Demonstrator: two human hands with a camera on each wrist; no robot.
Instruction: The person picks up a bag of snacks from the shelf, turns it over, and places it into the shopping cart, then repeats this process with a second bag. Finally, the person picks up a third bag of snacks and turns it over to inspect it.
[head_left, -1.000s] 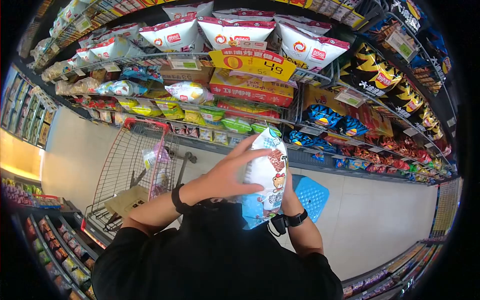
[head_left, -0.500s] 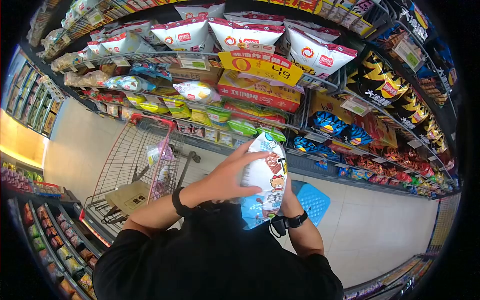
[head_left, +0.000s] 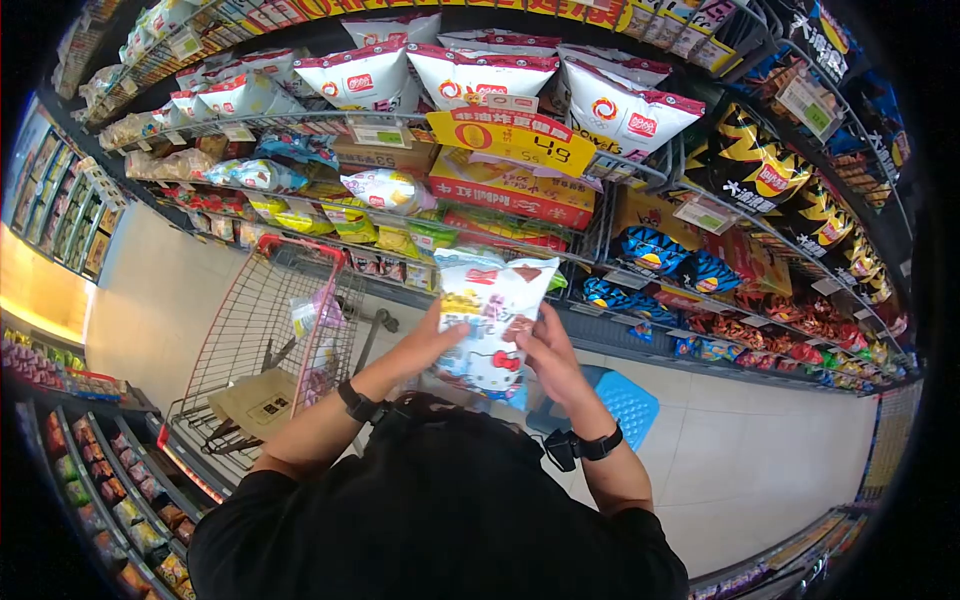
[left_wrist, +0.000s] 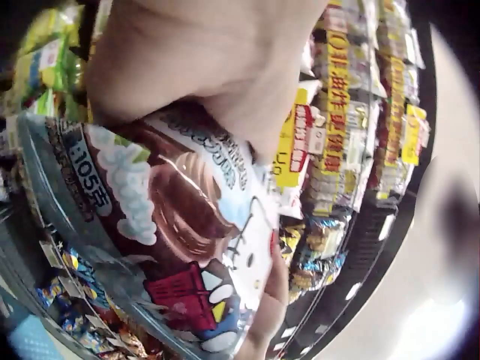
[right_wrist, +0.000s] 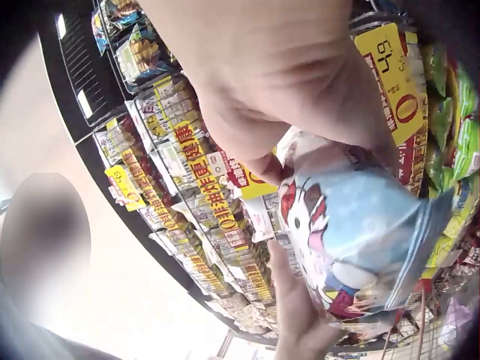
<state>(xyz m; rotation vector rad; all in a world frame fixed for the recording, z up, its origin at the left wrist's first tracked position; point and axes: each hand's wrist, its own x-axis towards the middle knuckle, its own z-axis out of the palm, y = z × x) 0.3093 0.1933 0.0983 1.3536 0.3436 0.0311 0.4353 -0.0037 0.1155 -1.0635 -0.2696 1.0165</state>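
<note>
A white and light-blue snack bag [head_left: 485, 285] with a cartoon cat and chocolate pictures is held upright before the chest, its front facing the head camera. On its left side, my left hand [head_left: 425, 345] grips the edge, thumb across the front. The right hand [head_left: 555, 365] holds the opposite side, thumb also on the front. In the left wrist view the bag's printed lower part [left_wrist: 187, 217] lies just under the left hand [left_wrist: 202, 60]. The right wrist view has the bag [right_wrist: 360, 217] between the right hand [right_wrist: 285, 67] and fingers of the left [right_wrist: 296, 307].
A wire shopping cart [head_left: 235, 330] with a few packages and a brown bag [head_left: 258, 402] stands at the left. Below the right hand is a blue plastic stool [head_left: 625, 405]. Shelves of snack bags [head_left: 480, 80] run across the front, with a yellow price sign [head_left: 510, 140].
The bag has turned from its side to its front. My left hand has shifted from across the bag to its left edge, and the right hand has come into sight on the right edge.
</note>
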